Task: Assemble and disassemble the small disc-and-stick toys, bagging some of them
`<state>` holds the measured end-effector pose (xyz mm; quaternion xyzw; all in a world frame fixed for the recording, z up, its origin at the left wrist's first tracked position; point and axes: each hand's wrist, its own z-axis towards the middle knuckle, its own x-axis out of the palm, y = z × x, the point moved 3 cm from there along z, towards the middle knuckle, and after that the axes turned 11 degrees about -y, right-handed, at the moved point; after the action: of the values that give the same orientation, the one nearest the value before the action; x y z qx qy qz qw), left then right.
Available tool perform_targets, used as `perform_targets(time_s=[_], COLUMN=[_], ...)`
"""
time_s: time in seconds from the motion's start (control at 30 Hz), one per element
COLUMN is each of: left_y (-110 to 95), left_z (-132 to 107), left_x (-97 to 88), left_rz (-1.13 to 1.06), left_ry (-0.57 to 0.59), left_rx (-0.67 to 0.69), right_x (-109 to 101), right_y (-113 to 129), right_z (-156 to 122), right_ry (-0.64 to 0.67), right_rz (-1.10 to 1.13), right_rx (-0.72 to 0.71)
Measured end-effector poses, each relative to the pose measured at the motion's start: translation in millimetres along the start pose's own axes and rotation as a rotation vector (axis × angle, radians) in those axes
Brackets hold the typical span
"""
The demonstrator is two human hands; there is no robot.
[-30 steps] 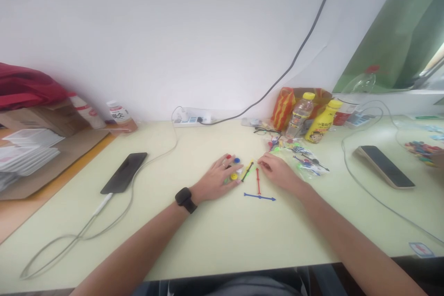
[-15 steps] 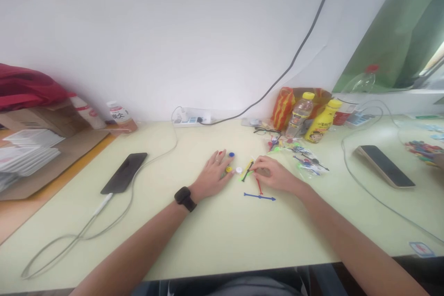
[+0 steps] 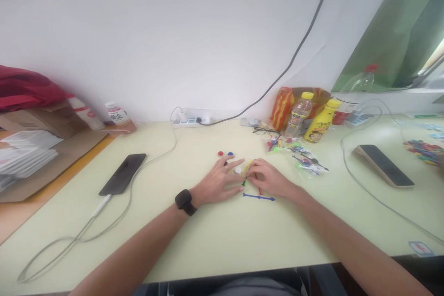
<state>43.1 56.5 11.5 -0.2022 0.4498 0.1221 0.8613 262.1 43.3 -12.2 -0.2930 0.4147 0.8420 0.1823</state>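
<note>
My left hand (image 3: 222,180) is open, palm down with fingers apart, reaching over small round plastic pieces. Beyond its fingertips lie a red disc (image 3: 220,153) and a blue disc (image 3: 231,154). A white disc (image 3: 238,170) shows between its fingers, and a black disc (image 3: 225,163) sits beside them. With thumb and fingers closed, my right hand (image 3: 270,178) pinches the black arrow, mostly hidden among green and yellow arrows (image 3: 245,180). A red arrow (image 3: 258,188) lies under that hand. Nearer me is a blue double-ended arrow (image 3: 258,197).
Plastic bags of similar pieces (image 3: 307,159) lie right of my hands, before a clear bottle (image 3: 299,113) and a yellow bottle (image 3: 322,120). A phone (image 3: 123,174) with a cable is at left. Another phone (image 3: 385,165) leans at right, near a colourful pile (image 3: 423,151).
My left hand has drawn nearer and to the right, uncovering the red disc and bringing its fingers to the arrows. My right hand stays almost in place, still pinching.
</note>
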Motion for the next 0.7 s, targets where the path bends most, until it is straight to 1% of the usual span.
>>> perform_targets(time_s=[0.17, 0.27, 0.33, 0.47, 0.57, 0.63, 0.7], left_y=[-0.2, 1.4, 6.4, 24.9, 38.4, 43.5, 45.0], left_z=[-1.5, -1.9, -1.7, -3.1, -6.1, -7.8, -8.6], left_x=[2.1, 2.0, -0.1, -6.4, -8.4, -7.2, -4.5], left_rz=[-0.016, -0.026, -0.025, -0.031, -0.061, -0.087, -0.115], left_ry=[0.014, -0.022, -0.09, -0.255, -0.307, -0.293, -0.252], left_rx=[0.022, 0.005, -0.058, -0.255, -0.381, -0.418, -0.405], right_x=[1.4, -0.3, -2.8, -10.3, -18.1, -23.5, -27.2], right_y=[0.6, 0.0, -0.4, -2.1, -5.5, -6.6, -4.9], right_z=[0.9, 1.8, 2.2, 3.3, 4.3, 4.3, 3.2], right_ry=[-0.01, -0.017, -0.02, -0.048, -0.059, -0.003, 0.133], right_rz=[0.007, -0.02, -0.049, -0.077, -0.025, 0.056, 0.16], right_rx=[0.0, 0.007, 0.013, 0.029, 0.116, 0.194, 0.254])
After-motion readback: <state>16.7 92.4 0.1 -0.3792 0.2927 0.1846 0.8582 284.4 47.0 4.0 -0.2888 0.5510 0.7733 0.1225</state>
